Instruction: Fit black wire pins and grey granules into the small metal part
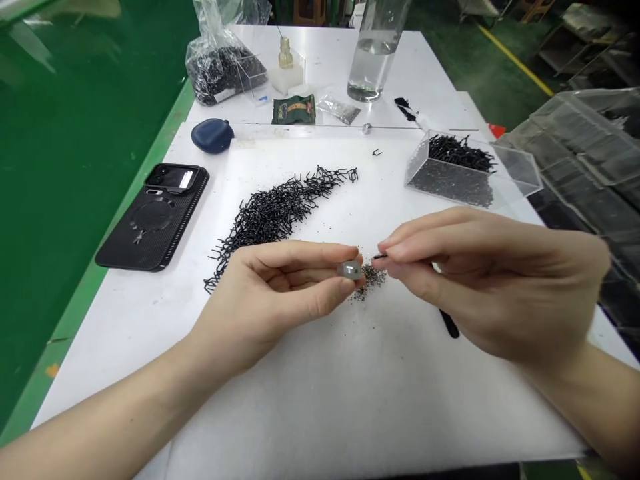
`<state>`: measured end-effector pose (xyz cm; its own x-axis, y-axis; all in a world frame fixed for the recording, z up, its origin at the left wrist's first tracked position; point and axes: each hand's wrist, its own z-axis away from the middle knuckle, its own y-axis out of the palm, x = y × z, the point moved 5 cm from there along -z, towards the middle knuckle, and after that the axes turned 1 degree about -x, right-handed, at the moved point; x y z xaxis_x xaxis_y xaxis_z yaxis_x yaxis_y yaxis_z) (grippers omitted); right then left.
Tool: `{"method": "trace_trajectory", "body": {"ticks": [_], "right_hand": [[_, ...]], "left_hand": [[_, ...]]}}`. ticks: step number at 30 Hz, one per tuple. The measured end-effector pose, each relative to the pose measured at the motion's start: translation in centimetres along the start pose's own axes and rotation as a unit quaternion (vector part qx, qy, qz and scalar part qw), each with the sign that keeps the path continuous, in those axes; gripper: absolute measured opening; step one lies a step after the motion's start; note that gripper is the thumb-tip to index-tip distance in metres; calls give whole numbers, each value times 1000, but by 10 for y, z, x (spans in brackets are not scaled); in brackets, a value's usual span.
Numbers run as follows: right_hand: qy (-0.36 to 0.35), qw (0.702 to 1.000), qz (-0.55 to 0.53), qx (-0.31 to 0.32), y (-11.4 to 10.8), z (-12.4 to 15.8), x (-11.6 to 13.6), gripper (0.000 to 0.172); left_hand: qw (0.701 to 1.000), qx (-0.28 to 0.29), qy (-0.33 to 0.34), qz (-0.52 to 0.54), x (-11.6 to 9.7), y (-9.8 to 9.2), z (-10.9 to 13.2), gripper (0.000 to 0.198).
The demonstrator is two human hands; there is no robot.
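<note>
Between thumb and fingers, my left hand (290, 280) pinches a small glossy grey oval bead (351, 269). Just to its right, my right hand (480, 280) has thumb and fingertips closed on a thin black piece (380, 257), mostly hidden by the fingers. A narrow gap separates that piece from the bead. Below the fingertips lies a scatter of tiny metallic bits (371, 280) on the white work surface (320, 393). Part of a black stick-like object (449, 325) shows under my right hand. Behind my left hand spreads a long pile of small bent black pieces (270, 213).
A black phone (153, 217) and dark blue case (213, 135) lie at left. A clear tray (450, 175) of black pieces stands at right. Farther back are a plastic bag (223, 67) of black pieces, a green packet (294, 109) and a clear water container (373, 63).
</note>
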<state>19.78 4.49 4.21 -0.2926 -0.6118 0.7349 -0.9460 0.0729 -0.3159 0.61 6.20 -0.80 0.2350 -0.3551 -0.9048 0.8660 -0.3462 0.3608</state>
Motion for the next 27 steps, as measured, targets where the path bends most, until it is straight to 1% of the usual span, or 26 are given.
{"method": "trace_trajectory", "body": {"ticks": [4, 8, 9, 12, 14, 16, 19, 22, 27], "right_hand": [[-10, 1000, 28, -11, 2, 3, 3, 33], [-14, 998, 54, -36, 5, 6, 10, 43], [-4, 998, 55, -40, 5, 6, 12, 44], [56, 995, 63, -59, 4, 8, 11, 43], [73, 992, 72, -66, 3, 9, 11, 47], [62, 993, 79, -62, 2, 9, 12, 48], [49, 994, 87, -53, 2, 8, 12, 44], [38, 994, 99, -40, 4, 5, 12, 46], [57, 992, 103, -42, 4, 5, 9, 42]], "left_hand": [[1000, 3, -9, 13, 1, 1, -1, 23], [1000, -5, -13, 24, 2, 1, -2, 22], [1000, -7, -12, 23, 1, 1, -2, 21], [1000, -8, -7, 9, 0, 1, -2, 20], [1000, -10, -6, -6, 0, 1, -1, 19], [1000, -15, -7, -18, 0, 0, -1, 20], [999, -21, -9, -29, -1, -1, 0, 21], [999, -16, -6, -28, -1, 0, 0, 20], [999, -18, -8, -25, -1, 0, -1, 20]]}}
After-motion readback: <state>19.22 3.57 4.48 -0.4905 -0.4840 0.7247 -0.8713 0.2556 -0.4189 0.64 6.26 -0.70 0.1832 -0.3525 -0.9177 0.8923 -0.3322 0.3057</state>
